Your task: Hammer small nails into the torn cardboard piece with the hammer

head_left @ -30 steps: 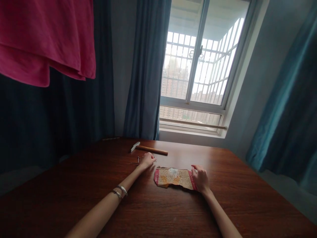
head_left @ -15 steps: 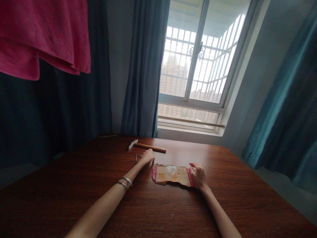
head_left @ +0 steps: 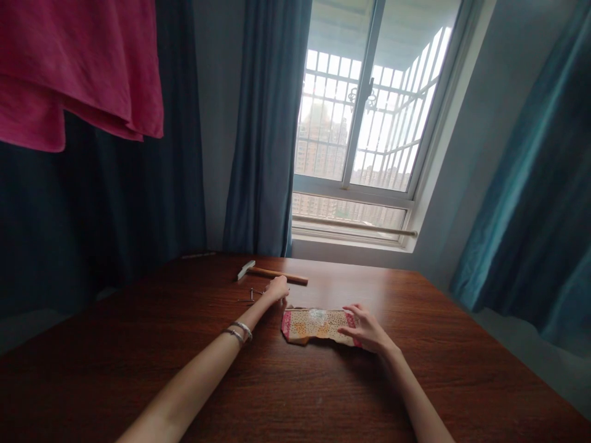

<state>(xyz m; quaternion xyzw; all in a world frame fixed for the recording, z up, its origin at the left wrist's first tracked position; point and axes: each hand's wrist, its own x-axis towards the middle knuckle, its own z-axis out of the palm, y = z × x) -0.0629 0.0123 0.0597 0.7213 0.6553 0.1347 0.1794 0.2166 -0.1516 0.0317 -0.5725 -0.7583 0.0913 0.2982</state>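
Lying under right hand [head_left: 367,332]: patterned strip [head_left: 314,325]

A dark wooden table [head_left: 295,394] stands before a bright window [head_left: 369,123] with a white grille, pale daylight coming through. A grey-blue curtain [head_left: 263,135] hangs left of it, a teal curtain [head_left: 530,184] right, against grey wall [head_left: 217,123]. A pink cloth [head_left: 78,61] hangs upper left

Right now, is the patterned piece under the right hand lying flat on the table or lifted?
Lying flat. The patterned piece rests spread on the table, and the right hand lies on its right end.
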